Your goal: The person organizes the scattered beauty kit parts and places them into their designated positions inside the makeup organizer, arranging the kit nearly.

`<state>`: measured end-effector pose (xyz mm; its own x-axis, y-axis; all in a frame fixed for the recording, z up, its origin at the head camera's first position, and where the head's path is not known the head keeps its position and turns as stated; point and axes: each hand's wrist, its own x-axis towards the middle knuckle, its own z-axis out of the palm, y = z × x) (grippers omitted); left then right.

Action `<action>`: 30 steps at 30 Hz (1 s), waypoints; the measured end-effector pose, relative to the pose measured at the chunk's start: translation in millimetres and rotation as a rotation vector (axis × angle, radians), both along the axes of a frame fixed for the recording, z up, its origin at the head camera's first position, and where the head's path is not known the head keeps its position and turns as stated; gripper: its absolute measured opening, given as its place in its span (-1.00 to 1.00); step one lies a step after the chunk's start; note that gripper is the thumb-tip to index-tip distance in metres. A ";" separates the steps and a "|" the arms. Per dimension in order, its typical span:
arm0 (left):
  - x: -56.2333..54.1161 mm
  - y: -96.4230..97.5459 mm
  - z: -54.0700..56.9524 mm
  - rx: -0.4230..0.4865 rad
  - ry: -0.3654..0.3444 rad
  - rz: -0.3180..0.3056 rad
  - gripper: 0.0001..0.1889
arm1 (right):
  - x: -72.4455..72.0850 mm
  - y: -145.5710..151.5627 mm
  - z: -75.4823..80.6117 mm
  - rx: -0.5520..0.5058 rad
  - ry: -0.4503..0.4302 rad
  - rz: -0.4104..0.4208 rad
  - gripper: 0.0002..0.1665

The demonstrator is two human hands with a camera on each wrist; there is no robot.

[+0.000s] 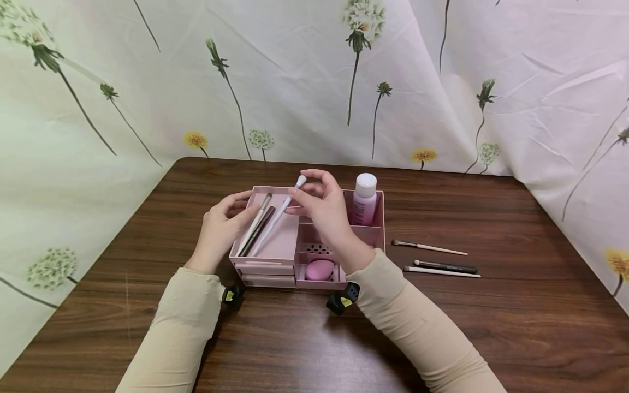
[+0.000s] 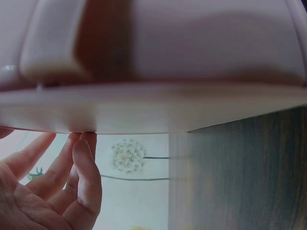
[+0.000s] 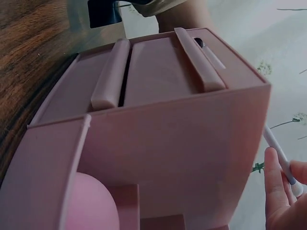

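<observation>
- We take the pink organizer [image 1: 267, 269] as clock centre, with 12 at the far edge of the table [image 1: 275, 338].
- Our right grip [image 1: 324, 207] pinches a pale brush [image 1: 280, 213] near its head; the brush slants over the 9 o'clock tray [image 1: 284, 240].
- Our left grip [image 1: 221, 226] is at 9 o'clock, fingers against the outer wall, thumb over the rim; we cannot tell whether it clasps.
- In that tray we see a white-handled brush [image 1: 253, 226] beside a dark brush [image 1: 255, 233].
- Towards 2 o'clock stands a bottle [image 1: 364, 208]; at 5, a pink sponge [image 1: 319, 269].
- Just past 3, three brushes [image 1: 444, 266] lie on the table.
</observation>
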<state>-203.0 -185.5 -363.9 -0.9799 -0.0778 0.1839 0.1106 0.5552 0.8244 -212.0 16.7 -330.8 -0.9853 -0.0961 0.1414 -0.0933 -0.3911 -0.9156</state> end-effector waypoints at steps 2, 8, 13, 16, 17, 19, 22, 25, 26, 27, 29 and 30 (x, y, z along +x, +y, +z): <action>-0.1 -0.2 -0.6 0.000 0.001 -0.002 -0.47 | 0.6 -1.8 -1.1 0.023 -0.008 0.008 -0.53; 0.3 0.3 0.2 -0.003 -0.001 -0.004 -0.47 | 1.3 -6.4 -4.0 0.093 -0.039 0.025 -0.53; 1.0 1.2 2.8 -0.002 -0.003 0.000 -0.48 | -0.6 -8.3 -7.2 0.136 -0.051 0.040 -0.47; 0.9 0.9 3.3 -0.005 -0.005 -0.002 -0.48 | -1.2 -8.9 -7.6 0.179 -0.046 0.050 -0.41; 0.8 0.9 3.4 -0.004 -0.005 -0.002 -0.48 | -1.4 -9.0 -7.7 0.195 -0.043 0.053 -0.40; 0.2 0.4 2.7 -0.003 -0.006 -0.001 -0.48 | -1.0 -9.2 -6.9 0.236 -0.036 0.059 -0.37; -0.7 -0.2 1.3 -0.005 -0.003 0.001 -0.49 | -1.0 -9.3 -6.5 0.324 -0.011 0.064 -0.38; -1.8 -0.7 -0.2 -0.005 0.002 0.003 -0.49 | -1.3 -9.3 -6.7 0.426 0.027 0.055 -0.44; -2.1 -0.7 -0.5 -0.004 0.003 0.003 -0.49 | -1.6 -9.1 -7.1 0.461 0.041 0.048 -0.46; -2.2 -0.7 -0.7 -0.003 0.004 0.002 -0.49 | -1.8 -9.0 -7.3 0.489 0.052 0.043 -0.48; -2.6 -0.9 -0.9 -0.001 0.004 0.000 -0.49 | -2.3 -8.6 -8.0 0.519 0.068 0.039 -0.52; -2.5 -1.0 -0.8 0.000 0.003 -0.001 -0.49 | -2.5 -8.4 -8.4 0.530 0.079 0.036 -0.54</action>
<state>-205.5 -186.4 -364.7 -0.9795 -0.0764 0.1866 0.1137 0.5550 0.8241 -214.6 8.4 -339.2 -0.9684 -0.2078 0.1375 -0.1645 0.1187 -0.9792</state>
